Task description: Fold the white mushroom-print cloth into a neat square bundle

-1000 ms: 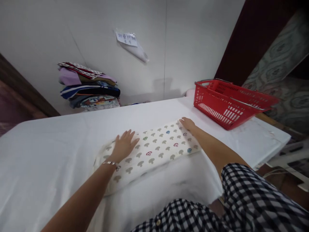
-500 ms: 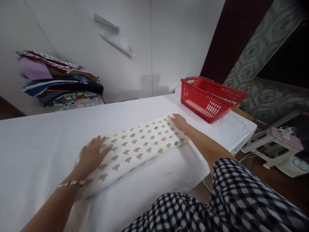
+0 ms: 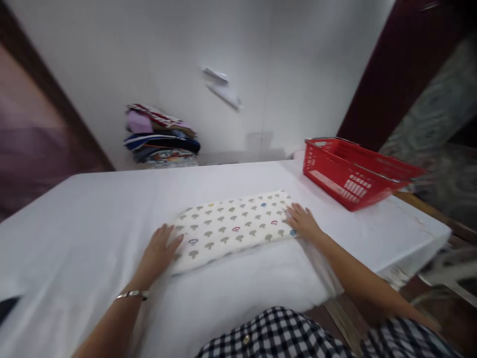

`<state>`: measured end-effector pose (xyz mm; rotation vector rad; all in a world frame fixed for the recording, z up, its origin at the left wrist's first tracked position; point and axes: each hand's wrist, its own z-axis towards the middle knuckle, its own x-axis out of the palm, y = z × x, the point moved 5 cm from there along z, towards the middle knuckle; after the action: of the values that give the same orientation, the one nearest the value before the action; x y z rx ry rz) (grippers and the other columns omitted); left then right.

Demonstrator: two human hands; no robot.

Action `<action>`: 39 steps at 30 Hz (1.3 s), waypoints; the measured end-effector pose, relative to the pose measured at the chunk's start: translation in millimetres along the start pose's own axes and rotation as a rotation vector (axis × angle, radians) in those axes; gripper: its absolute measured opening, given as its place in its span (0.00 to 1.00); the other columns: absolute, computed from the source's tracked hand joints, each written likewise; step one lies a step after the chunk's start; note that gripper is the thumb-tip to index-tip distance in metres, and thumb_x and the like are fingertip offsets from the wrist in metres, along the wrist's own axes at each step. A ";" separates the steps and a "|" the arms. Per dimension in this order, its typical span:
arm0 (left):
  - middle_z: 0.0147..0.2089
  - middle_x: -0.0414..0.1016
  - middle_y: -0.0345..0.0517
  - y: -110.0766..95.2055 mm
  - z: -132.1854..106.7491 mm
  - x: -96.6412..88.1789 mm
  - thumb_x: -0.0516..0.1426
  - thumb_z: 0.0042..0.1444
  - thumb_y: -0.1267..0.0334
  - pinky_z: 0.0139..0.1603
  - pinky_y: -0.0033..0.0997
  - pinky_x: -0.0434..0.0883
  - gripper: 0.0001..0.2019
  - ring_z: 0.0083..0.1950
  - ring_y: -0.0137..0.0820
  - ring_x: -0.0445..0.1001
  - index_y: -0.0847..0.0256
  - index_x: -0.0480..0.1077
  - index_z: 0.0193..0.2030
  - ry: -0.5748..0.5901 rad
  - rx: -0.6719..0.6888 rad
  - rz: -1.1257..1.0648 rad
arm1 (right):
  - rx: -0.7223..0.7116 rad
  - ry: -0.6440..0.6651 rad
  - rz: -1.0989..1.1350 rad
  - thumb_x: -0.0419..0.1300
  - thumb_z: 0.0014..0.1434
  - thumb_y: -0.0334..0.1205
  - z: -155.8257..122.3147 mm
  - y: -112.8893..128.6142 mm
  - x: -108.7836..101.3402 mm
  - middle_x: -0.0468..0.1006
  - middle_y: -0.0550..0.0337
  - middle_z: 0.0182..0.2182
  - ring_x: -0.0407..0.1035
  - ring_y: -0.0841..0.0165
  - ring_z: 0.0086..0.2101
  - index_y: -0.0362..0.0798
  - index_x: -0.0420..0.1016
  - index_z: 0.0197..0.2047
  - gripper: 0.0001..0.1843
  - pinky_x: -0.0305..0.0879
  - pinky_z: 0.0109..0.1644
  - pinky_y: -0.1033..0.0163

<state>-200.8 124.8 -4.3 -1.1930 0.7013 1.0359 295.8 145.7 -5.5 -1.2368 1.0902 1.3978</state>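
Note:
A folded white cloth (image 3: 231, 226) with grey mushroom prints and a few coloured ones lies on the table, seemingly inside or on a thin clear plastic bag (image 3: 257, 273) that spreads towards me. At the cloth's left end my left hand (image 3: 160, 251) rests with its fingers stretched out and the thumb apart; a bracelet circles the wrist. My right hand (image 3: 303, 221) lies over the cloth's right end, fingers spread, with filmy plastic hanging below it. Neither hand grips anything that I can see.
A red plastic basket (image 3: 335, 174) stands at the back right of the white-covered table (image 3: 112, 209). Behind the table's far edge rises a stack of folded fabrics (image 3: 162, 136). White papers (image 3: 223, 89) hang on the wall. A dark object pokes in at the lower left.
My view has turned left, so everything sits further right in it. My right hand has come from the cloth's far right corner nearer to me along its right end. The left hand stays flat.

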 end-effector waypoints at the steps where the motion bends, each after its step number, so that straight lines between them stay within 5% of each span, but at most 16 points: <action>1: 0.63 0.61 0.52 1.4 -11.6 -4.3 0.47 0.57 0.50 0.65 0.43 0.55 0.25 0.67 0.40 0.53 0.59 0.62 0.58 -0.003 -0.037 0.018 | 0.003 -0.002 0.004 0.42 0.65 0.48 -5.7 -4.0 3.1 0.52 0.52 0.65 0.44 0.58 0.64 0.54 0.55 0.64 0.26 0.46 0.61 0.43; 6: 0.63 0.60 0.59 -13.8 -61.7 -20.1 0.48 0.57 0.47 0.62 0.43 0.59 0.31 0.64 0.44 0.59 0.67 0.57 0.61 0.021 -0.173 0.058 | -0.057 -0.040 -0.065 0.42 0.64 0.45 -12.8 15.6 -4.3 0.55 0.52 0.64 0.43 0.53 0.64 0.54 0.61 0.61 0.24 0.41 0.60 0.37; 10: 0.59 0.65 0.59 -24.3 -68.5 -23.6 0.48 0.57 0.47 0.53 0.41 0.66 0.32 0.57 0.44 0.67 0.66 0.54 0.62 0.046 -0.325 0.010 | -0.287 -0.070 0.036 0.40 0.64 0.51 -14.7 102.4 -21.5 0.46 0.55 0.66 0.37 0.58 0.65 0.53 0.53 0.65 0.29 0.35 0.65 0.43; 14: 0.59 0.64 0.60 -26.5 -56.3 -22.9 0.51 0.56 0.54 0.50 0.38 0.66 0.30 0.56 0.43 0.68 0.65 0.52 0.64 0.102 -0.364 -0.032 | -0.477 0.051 0.111 0.41 0.63 0.57 -25.2 163.8 -4.1 0.46 0.55 0.66 0.39 0.59 0.65 0.51 0.50 0.67 0.33 0.37 0.65 0.46; 18: 0.55 0.70 0.53 -22.9 -50.6 -27.1 0.54 0.54 0.58 0.48 0.32 0.66 0.29 0.53 0.38 0.70 0.61 0.54 0.62 0.131 -0.347 -0.145 | -0.488 0.113 0.142 0.40 0.63 0.58 -31.6 163.4 12.9 0.45 0.57 0.67 0.39 0.61 0.65 0.52 0.49 0.67 0.33 0.38 0.66 0.47; 23: 0.53 0.71 0.52 -16.2 -58.1 -27.7 0.54 0.54 0.54 0.45 0.33 0.66 0.26 0.50 0.39 0.71 0.59 0.60 0.59 0.147 -0.403 -0.114 | -0.453 0.222 0.195 0.37 0.64 0.58 -28.1 161.7 0.0 0.43 0.60 0.67 0.38 0.59 0.65 0.56 0.47 0.67 0.32 0.40 0.65 0.45; 28: 0.54 0.68 0.53 -15.2 -35.5 -29.4 0.51 0.56 0.49 0.47 0.34 0.65 0.25 0.52 0.40 0.69 0.59 0.60 0.58 0.088 -0.392 -0.039 | -0.485 0.136 0.260 0.36 0.64 0.58 -7.0 213.8 -26.8 0.38 0.61 0.67 0.32 0.60 0.65 0.57 0.42 0.68 0.32 0.34 0.66 0.43; 33: 0.52 0.71 0.56 -4.8 -5.1 -24.4 0.45 0.61 0.51 0.48 0.38 0.65 0.23 0.52 0.41 0.70 0.63 0.62 0.56 0.055 -0.462 -0.070 | -0.642 0.178 0.200 0.39 0.62 0.61 2.3 277.1 -3.6 0.42 0.58 0.67 0.34 0.57 0.65 0.56 0.47 0.67 0.34 0.33 0.65 0.44; 39: 0.38 0.77 0.46 14.9 -18.9 -25.2 0.49 0.58 0.52 0.37 0.31 0.66 0.14 0.40 0.35 0.74 0.59 0.69 0.36 0.045 -0.574 -0.273 | -0.666 0.198 0.194 0.39 0.61 0.62 -5.1 279.6 16.4 0.42 0.56 0.67 0.35 0.58 0.65 0.54 0.50 0.67 0.36 0.33 0.66 0.45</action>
<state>-222.9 100.3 7.0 -1.7560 0.2601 1.0087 20.0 97.2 -13.2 -1.8058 0.9159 1.9076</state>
